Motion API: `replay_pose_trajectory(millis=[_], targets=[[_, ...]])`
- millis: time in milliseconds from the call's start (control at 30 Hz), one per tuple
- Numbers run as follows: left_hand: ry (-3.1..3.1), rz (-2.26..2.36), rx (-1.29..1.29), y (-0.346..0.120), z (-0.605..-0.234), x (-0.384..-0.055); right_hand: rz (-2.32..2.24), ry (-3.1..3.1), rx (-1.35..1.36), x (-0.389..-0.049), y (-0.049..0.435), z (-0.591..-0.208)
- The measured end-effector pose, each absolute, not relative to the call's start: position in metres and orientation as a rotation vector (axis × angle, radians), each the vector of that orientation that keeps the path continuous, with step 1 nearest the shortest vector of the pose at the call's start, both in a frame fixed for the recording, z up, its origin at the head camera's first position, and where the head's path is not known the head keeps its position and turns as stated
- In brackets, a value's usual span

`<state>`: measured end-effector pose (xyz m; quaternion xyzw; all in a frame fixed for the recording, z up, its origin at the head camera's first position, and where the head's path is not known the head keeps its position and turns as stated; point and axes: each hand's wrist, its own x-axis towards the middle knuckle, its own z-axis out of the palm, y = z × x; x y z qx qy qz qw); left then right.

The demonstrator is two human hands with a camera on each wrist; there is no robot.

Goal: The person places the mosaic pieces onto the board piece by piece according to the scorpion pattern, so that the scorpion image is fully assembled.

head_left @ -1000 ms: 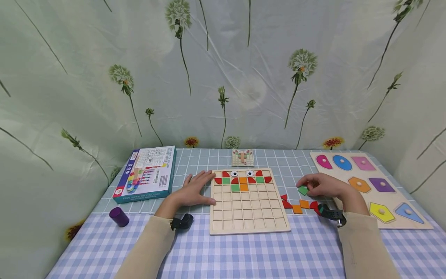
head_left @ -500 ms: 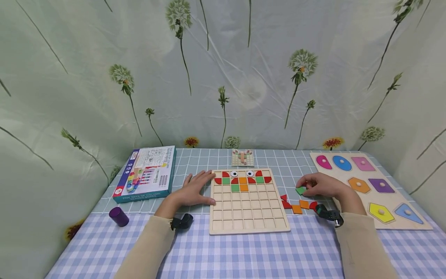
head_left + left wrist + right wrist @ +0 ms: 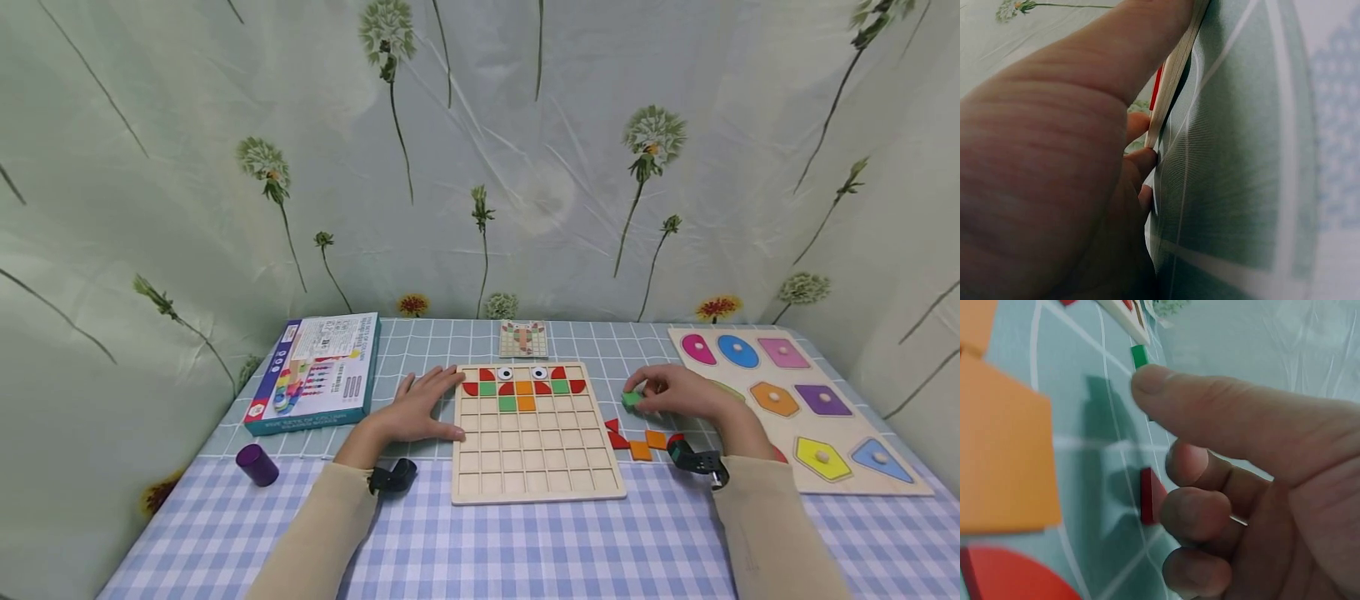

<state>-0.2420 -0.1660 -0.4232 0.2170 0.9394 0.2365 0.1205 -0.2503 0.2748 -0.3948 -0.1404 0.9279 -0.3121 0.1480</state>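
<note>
The wooden grid board (image 3: 538, 460) lies mid-table, with red, green and orange tiles and two eye tiles in its far rows. My left hand (image 3: 417, 410) rests at its left edge, fingers extended; the left wrist view shows thumb and fingertips against the board's side (image 3: 1175, 69). Right of the board, my right hand (image 3: 678, 392) pinches a green tile (image 3: 632, 400) between thumb and fingers. In the right wrist view the thumb partly covers this green tile (image 3: 1139, 356). A red tile (image 3: 1150, 497) lies beyond the curled fingers there.
Red tiles (image 3: 618, 440) and orange tiles (image 3: 641, 451) lie between board and right hand. A shape puzzle board (image 3: 813, 417) is partly under the right forearm. A pattern card (image 3: 522, 340) lies behind. At left are a box (image 3: 318, 375) and a purple cylinder (image 3: 257, 465).
My right hand has moved left toward the grid board, carrying the green tile. A red tile and a green shape on the puzzle board now show around the right arm. My left hand stays put.
</note>
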Motion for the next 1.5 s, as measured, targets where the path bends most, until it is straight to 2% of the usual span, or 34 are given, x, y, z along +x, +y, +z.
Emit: replay_pose_trajectory(millis=[1000, 1500], targets=[[2.747, 0.694, 0.63, -0.167, -0.425, -0.244, -0.867, 2.813, -0.466, -0.252, 0.219, -0.392], [2.741, 0.72, 0.632, -0.166, -0.422, -0.243, -0.856, 2.813, -0.404, -0.25, 0.193, -0.396]])
